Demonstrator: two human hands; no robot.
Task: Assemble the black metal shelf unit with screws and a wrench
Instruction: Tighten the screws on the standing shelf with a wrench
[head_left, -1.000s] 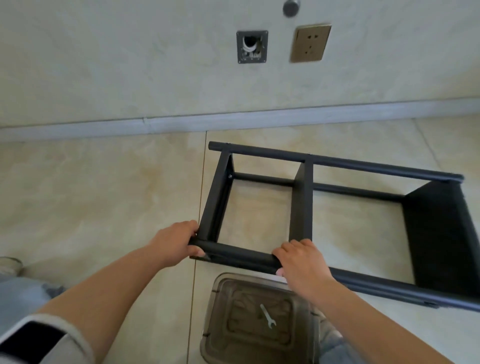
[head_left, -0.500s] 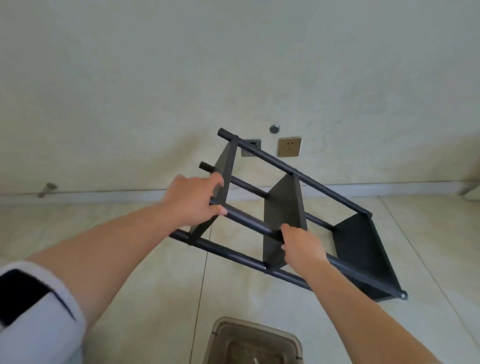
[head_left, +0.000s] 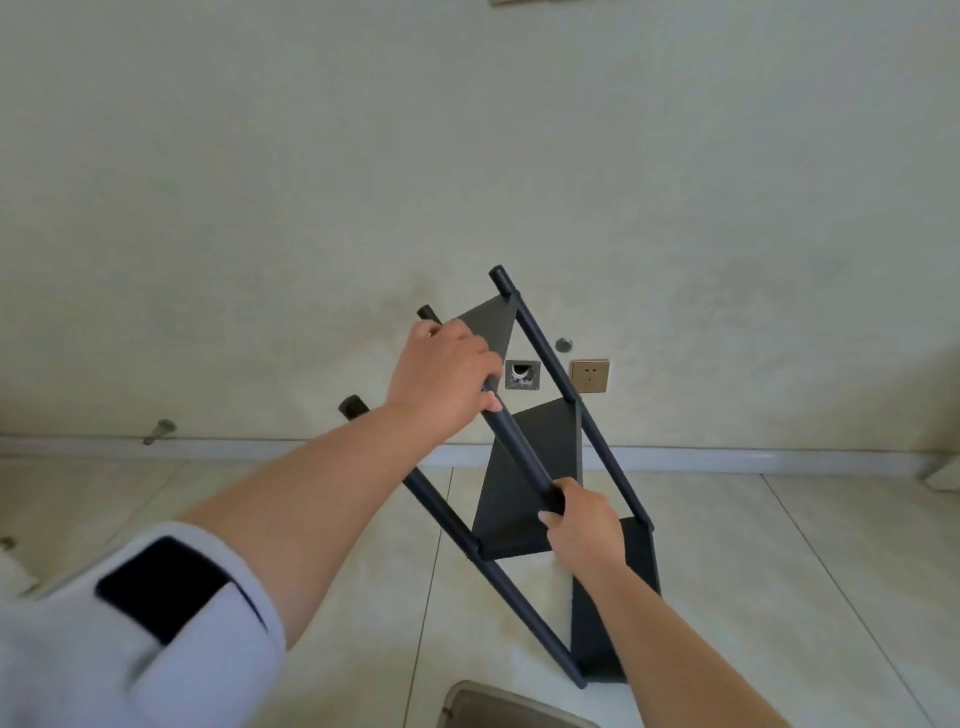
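1. The black metal shelf unit (head_left: 527, 470) is tilted steeply, leaning up and to the left, with its low end down near the tiled floor (head_left: 779, 571) on the right and its top end up in front of the wall (head_left: 467, 156).
2. Left hand (head_left: 441, 379) is wrapped round one of the black tube legs near the top end, fingers curled over it, just below the tube's capped tip.
3. Right hand (head_left: 579, 525) grips that same tube further down, roughly level with the middle shelf panel, thumb and fingers closed around it.
4. You can see three dark shelf panels between the tubes: one at the top end, one in the middle, one at the low end by the floor.
5. Behind it on the wall there's a small metal plate with a hole (head_left: 522, 374), a gold-ish power socket (head_left: 588, 376) to the right of it, and a little round knob thing above them.
6. A pale baseboard (head_left: 727, 460) runs along where wall meets floor.
7. Near edge at the bottom: the rim of a clear plastic tub (head_left: 498, 701) is just peeking in, can't tell what's inside.
8. Bottom left is a pale sleeve (head_left: 130, 649) with a dark patch on it, blurry.
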